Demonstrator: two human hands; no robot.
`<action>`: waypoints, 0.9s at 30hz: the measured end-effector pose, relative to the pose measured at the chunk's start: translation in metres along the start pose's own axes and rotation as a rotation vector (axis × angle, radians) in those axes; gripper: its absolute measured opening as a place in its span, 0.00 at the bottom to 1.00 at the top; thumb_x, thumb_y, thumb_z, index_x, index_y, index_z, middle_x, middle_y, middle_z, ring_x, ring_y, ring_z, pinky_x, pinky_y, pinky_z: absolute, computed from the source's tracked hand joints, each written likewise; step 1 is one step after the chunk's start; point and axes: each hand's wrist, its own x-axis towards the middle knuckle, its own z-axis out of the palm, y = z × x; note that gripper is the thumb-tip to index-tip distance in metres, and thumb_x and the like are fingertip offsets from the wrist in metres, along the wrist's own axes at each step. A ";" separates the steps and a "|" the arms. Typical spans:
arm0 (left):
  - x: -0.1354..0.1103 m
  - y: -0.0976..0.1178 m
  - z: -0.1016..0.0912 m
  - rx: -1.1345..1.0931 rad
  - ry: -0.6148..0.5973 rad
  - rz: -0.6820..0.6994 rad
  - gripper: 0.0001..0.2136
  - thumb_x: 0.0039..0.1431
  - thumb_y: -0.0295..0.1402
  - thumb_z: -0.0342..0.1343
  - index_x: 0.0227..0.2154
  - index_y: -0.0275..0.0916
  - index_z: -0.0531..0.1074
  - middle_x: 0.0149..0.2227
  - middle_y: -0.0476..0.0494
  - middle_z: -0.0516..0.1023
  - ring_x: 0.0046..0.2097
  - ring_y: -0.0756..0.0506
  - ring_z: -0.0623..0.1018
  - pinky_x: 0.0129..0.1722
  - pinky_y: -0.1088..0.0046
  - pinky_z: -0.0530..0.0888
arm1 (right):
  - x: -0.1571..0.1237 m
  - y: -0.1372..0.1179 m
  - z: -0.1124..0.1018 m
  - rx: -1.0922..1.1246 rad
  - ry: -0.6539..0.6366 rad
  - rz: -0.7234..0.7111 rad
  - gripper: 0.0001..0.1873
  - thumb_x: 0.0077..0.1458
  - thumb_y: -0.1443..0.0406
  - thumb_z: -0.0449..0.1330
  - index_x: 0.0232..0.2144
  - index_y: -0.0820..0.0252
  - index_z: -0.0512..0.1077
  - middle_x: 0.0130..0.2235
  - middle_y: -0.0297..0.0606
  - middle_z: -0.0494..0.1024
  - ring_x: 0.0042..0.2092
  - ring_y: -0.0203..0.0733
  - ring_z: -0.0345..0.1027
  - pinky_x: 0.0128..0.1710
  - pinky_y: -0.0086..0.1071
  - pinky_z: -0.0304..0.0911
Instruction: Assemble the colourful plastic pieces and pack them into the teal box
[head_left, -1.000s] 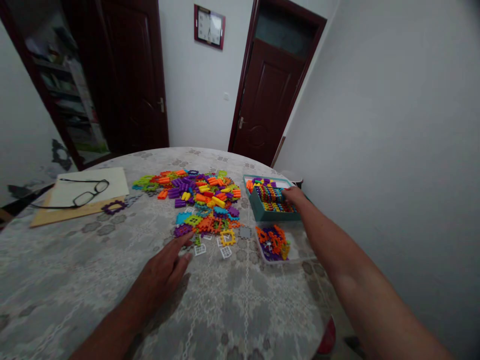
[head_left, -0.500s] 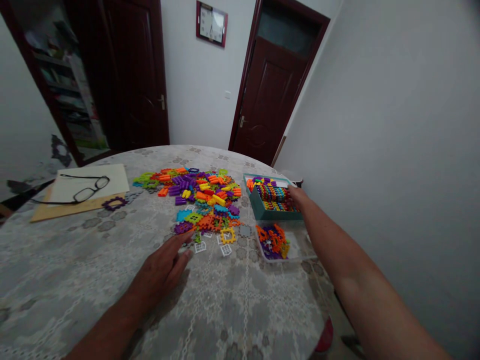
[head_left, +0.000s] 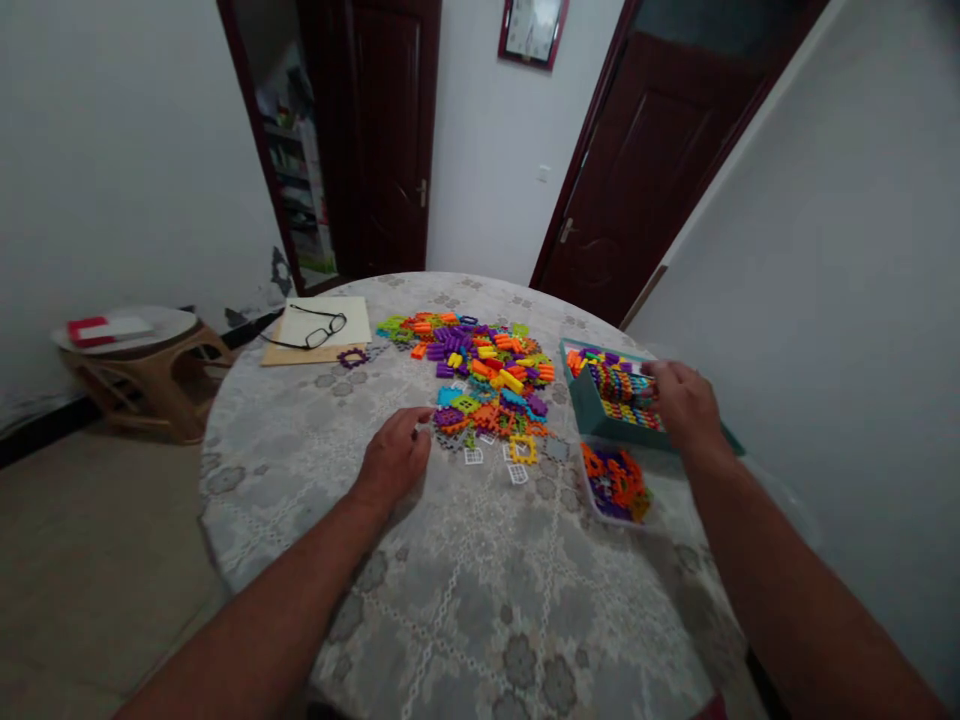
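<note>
My left hand [head_left: 397, 455] rests on the tablecloth at the near left edge of a pile of colourful plastic building pieces [head_left: 487, 360]. Its index finger and thumb are apart, and I see nothing held. Beside the index fingertip lies a purple gear-edged piece [head_left: 448, 417]. Over the right side of a teal box [head_left: 600, 420] is my right hand [head_left: 686, 400], fingers bent down and closed together at the packed rows of small coloured pieces [head_left: 626, 385]. What the fingertips grip is hidden. White window-shaped pieces [head_left: 518, 474] and a yellow square frame [head_left: 523, 450] lie at the pile's near side.
A clear plastic tub [head_left: 604, 515] with orange and purple pieces stands in front of the teal box. Glasses [head_left: 319, 338] lie on papers [head_left: 352, 315] at the far left, near a dark purple ring piece [head_left: 352, 357]. Left of the table is a wooden stool [head_left: 176, 375].
The view has turned left, so everything sits further right and the stool shows. My left hand's fingers are more curled. My right hand stays at the teal box, its fingers now bent downward.
</note>
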 end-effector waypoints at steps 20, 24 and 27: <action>0.046 0.021 0.010 0.347 -0.428 0.104 0.20 0.63 0.38 0.64 0.56 0.40 0.79 0.53 0.32 0.81 0.55 0.32 0.79 0.58 0.56 0.73 | -0.192 -0.073 0.134 0.227 -0.459 -0.584 0.18 0.65 0.69 0.58 0.56 0.58 0.75 0.60 0.51 0.74 0.61 0.53 0.70 0.64 0.49 0.69; 0.036 0.016 0.009 0.255 -0.399 0.192 0.16 0.65 0.35 0.62 0.53 0.41 0.80 0.51 0.35 0.81 0.54 0.35 0.78 0.58 0.58 0.72 | -0.191 -0.064 0.137 0.347 -0.400 -0.593 0.17 0.64 0.70 0.58 0.54 0.58 0.76 0.58 0.49 0.76 0.58 0.51 0.72 0.62 0.47 0.70; 0.027 0.013 0.007 0.178 -0.407 0.245 0.12 0.66 0.35 0.60 0.50 0.42 0.80 0.49 0.38 0.81 0.53 0.38 0.78 0.56 0.61 0.72 | -0.189 -0.062 0.141 0.388 -0.382 -0.575 0.18 0.63 0.71 0.58 0.54 0.59 0.75 0.56 0.50 0.76 0.58 0.51 0.72 0.61 0.46 0.70</action>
